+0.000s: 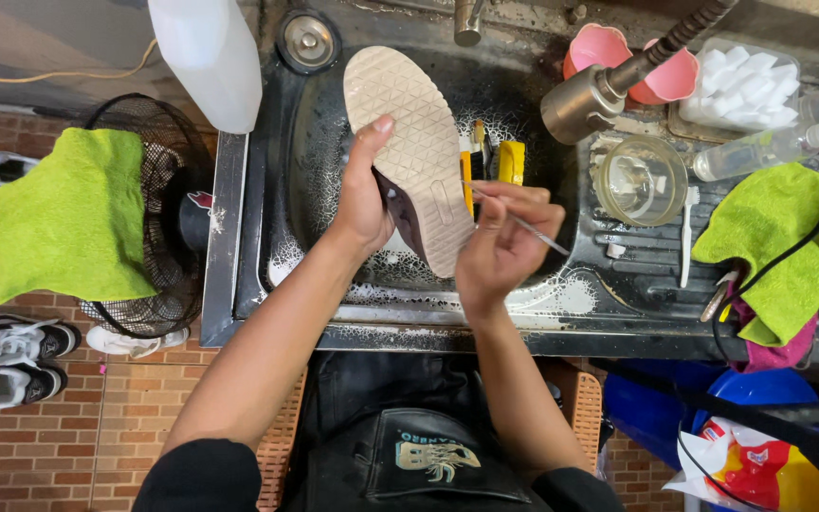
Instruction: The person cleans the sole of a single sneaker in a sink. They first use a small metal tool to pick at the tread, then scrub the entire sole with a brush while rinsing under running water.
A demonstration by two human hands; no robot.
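Shoe (416, 152) up over the sink (286, 190), sole turned to the camera, pale tread with a diamond pattern, toe pointing toward the sink's back edge. Left hand (364, 194) wraps the shoe from the side, thumb pressed on the sole's edge, fingers out of sight behind. Right hand (502, 239) pinches a thin metal pick (528, 226) between thumb and fingertips, its tip touching the sole near the heel. Soap foam clings along the basin's front and left walls. Yellow brush (511, 161) lies in the basin behind the shoe, toward the right wall. On the draining board at the sink's right side: a clear glass bowl (641, 180), a white toothbrush (687, 237) just beside it, a clear bottle (765, 149) lying on its side, and a green cloth (774, 242) at the right edge. Spray faucet head (580, 102) hangs over the back right corner. Another green cloth (63, 213) is draped over a black fan (158, 228) left of the sink.
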